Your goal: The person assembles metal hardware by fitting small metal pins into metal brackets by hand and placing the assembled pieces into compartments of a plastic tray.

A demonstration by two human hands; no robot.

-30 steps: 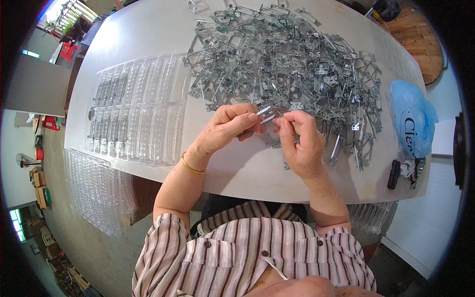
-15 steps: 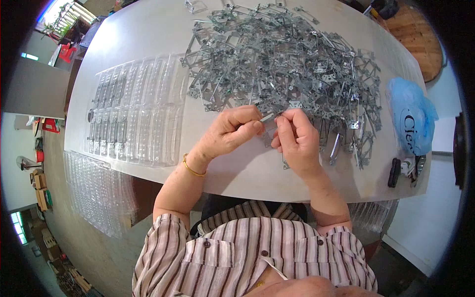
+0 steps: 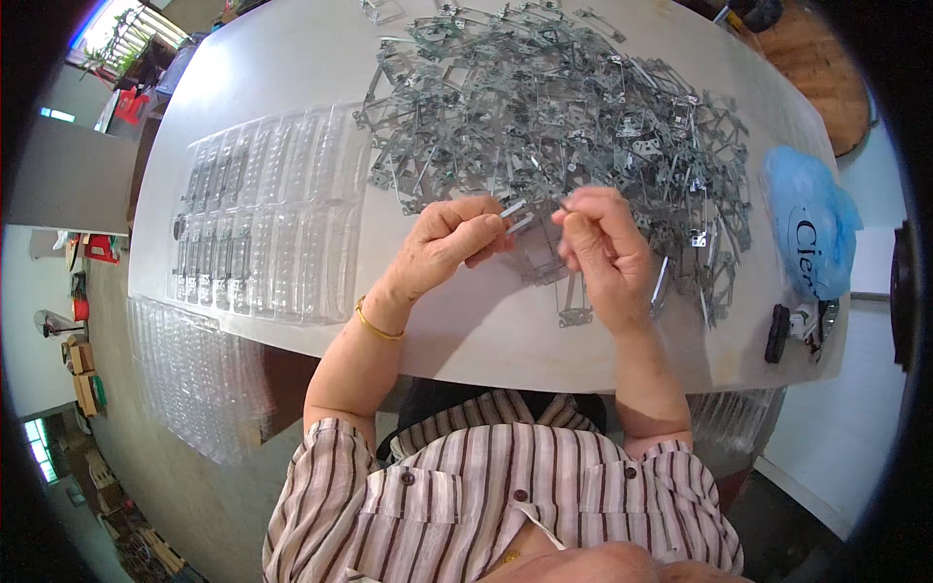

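My left hand (image 3: 455,238) is closed around a thin metal bracket (image 3: 513,208), whose bright strip ends stick out past the thumb toward the right. Across a small gap, my right hand (image 3: 604,243) is pinched, thumb against forefinger, and slightly blurred. A tiny dark bit shows at its fingertips, too small to name. Both hands hover over the near edge of a large heap of loose grey metal brackets (image 3: 544,107). One frame-like bracket (image 3: 573,317) lies on the table just below the right hand.
On the left, clear plastic blister trays (image 3: 292,253) lie on the white table (image 3: 428,340), some slots filled with metal parts. More clear trays (image 3: 194,379) are stacked below the table edge. A blue plastic bag (image 3: 814,228) and a black object (image 3: 777,333) lie at the right.
My right hand has drawn away to the right, opening a gap between the hands. My left hand stays nearly in place, still gripping the metal bracket.
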